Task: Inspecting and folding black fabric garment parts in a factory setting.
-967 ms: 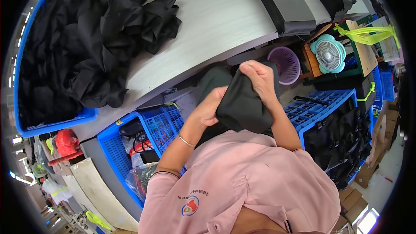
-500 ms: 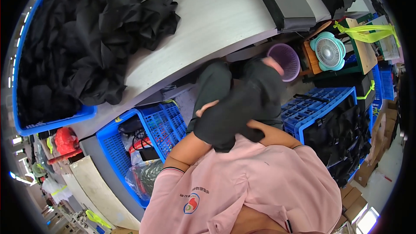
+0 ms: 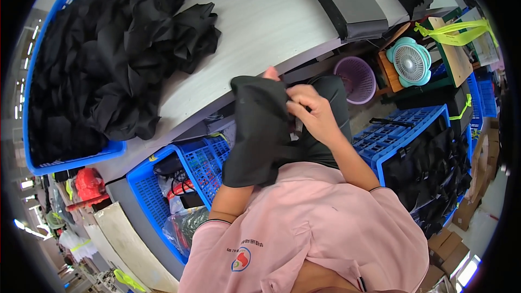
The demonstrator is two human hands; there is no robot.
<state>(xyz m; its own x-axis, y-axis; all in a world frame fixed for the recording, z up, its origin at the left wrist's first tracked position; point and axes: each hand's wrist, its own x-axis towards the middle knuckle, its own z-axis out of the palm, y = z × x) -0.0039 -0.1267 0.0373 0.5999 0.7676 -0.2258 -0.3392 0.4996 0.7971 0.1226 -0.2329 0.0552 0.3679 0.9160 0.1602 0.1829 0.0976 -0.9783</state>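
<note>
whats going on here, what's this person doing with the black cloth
A person in a pink shirt holds a black fabric piece up in front of them, just off the edge of a pale worktable. The right hand pinches its upper edge; the left hand is mostly hidden behind it, only fingertips showing on top. A heap of black fabric lies on the table.

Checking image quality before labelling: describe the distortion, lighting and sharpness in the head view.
Head view: strong fisheye, the table edge bows and black corners frame the picture; lighting is even and soft; the right hand and black cloth are sharp; the cloth's folds sink into dark.
</note>
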